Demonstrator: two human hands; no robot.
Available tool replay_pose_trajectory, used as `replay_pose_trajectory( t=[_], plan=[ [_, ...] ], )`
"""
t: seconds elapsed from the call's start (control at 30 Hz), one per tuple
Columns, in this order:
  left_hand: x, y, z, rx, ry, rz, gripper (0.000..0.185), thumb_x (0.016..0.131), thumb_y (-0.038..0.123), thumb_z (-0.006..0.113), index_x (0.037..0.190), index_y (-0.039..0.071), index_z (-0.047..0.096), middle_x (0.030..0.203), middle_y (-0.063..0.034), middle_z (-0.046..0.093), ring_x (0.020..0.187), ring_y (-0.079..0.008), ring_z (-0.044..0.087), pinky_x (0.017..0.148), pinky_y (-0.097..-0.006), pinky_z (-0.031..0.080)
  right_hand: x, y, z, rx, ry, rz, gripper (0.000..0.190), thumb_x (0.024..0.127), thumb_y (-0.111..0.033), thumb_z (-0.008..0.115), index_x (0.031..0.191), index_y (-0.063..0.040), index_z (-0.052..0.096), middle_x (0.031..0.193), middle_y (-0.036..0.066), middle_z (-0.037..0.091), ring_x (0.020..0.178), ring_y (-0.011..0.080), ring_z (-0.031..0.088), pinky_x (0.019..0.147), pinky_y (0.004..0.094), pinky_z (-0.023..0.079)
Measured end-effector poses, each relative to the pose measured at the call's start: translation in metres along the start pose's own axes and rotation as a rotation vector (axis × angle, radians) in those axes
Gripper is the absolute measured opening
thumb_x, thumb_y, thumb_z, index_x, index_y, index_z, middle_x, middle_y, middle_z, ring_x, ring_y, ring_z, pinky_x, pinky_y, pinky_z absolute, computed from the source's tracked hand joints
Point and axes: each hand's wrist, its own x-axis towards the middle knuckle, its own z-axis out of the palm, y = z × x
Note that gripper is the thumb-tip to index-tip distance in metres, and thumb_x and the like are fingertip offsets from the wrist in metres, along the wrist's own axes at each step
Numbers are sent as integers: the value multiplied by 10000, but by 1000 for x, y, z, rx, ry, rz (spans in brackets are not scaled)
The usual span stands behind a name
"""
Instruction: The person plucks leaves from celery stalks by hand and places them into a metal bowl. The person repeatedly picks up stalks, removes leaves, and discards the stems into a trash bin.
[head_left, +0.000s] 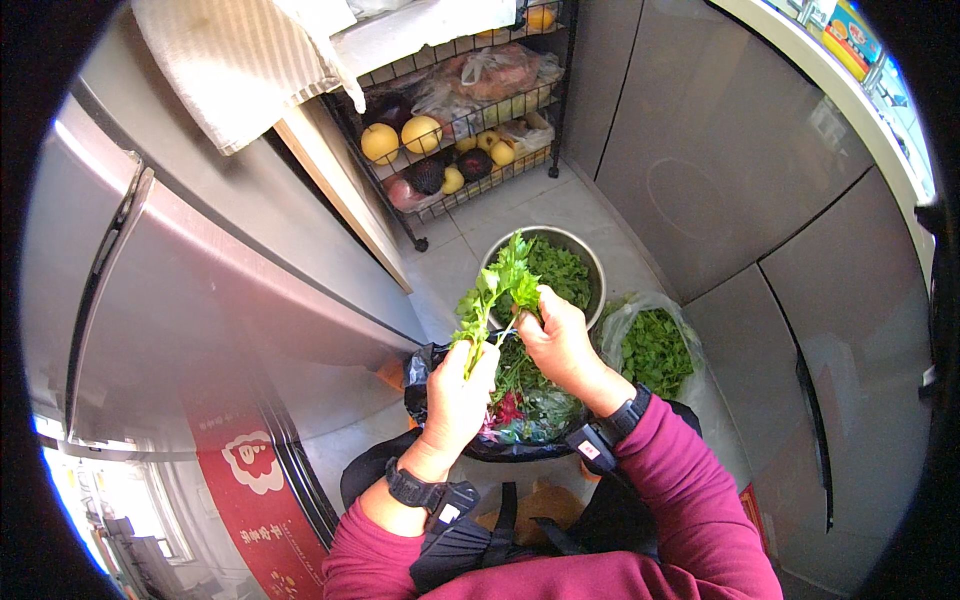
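My left hand (459, 390) grips the stems of a leafy green sprig (487, 289), perhaps celery or parsley. At the sprig's upper right, the fingers of my right hand (553, 330) pinch a leafy stalk. Both hands are above a bin lined with a black plastic bag (421, 375), which holds stems, green scraps and something red-pink. Just beyond it, a round steel bowl (598, 277) with green leaves in it stands on the floor. To the right is a clear plastic bag (694, 337) full of leafy greens.
A black wire rack (457, 127) on casters holds fruit and bagged produce at the back. The fridge (202, 300) bounds the left side, grey cabinets (720, 150) the right. A striped cloth (232, 67) hangs at upper left. A red mat (247, 480) lies lower left.
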Motion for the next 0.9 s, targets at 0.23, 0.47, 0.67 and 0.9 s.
replay_pose_trajectory(
  t=[0.23, 0.47, 0.67, 0.9],
  plan=[
    [1, -1, 1, 226, 71, 189, 166, 904, 166, 598, 891, 2, 570, 680, -133, 602, 574, -206, 584, 549, -318, 465, 1, 1, 3, -33, 9, -12, 131, 806, -38, 537, 932, -4, 523, 795, 217, 577, 755, 397, 588, 676, 388, 485],
    [-2, 0, -6, 340, 141, 425, 181, 904, 159, 592, 904, -21, 573, 716, -158, 608, 604, -269, 596, 567, -346, 465, 8, 3, -16, 158, 72, 115, 79, 860, -55, 534, 936, -33, 534, 771, 118, 612, 648, 215, 584, 599, 337, 471],
    [0, -5, -8, 214, 115, 250, 175, 906, 163, 588, 879, -8, 567, 694, -149, 588, 595, -276, 575, 557, -350, 448, 4, -2, -26, 850, -359, 505, 129, 903, -95, 523, 1031, -103, 540, 834, 19, 632, 581, 52, 515, 467, 187, 378],
    [3, -4, -13, 252, 151, 262, 184, 905, 162, 592, 825, 3, 548, 680, -136, 583, 586, -266, 574, 552, -348, 449, 10, -11, -35, 1063, -485, 544, 288, 866, -111, 596, 1139, -45, 535, 920, 43, 628, 597, 61, 489, 476, 187, 368]
  ],
)
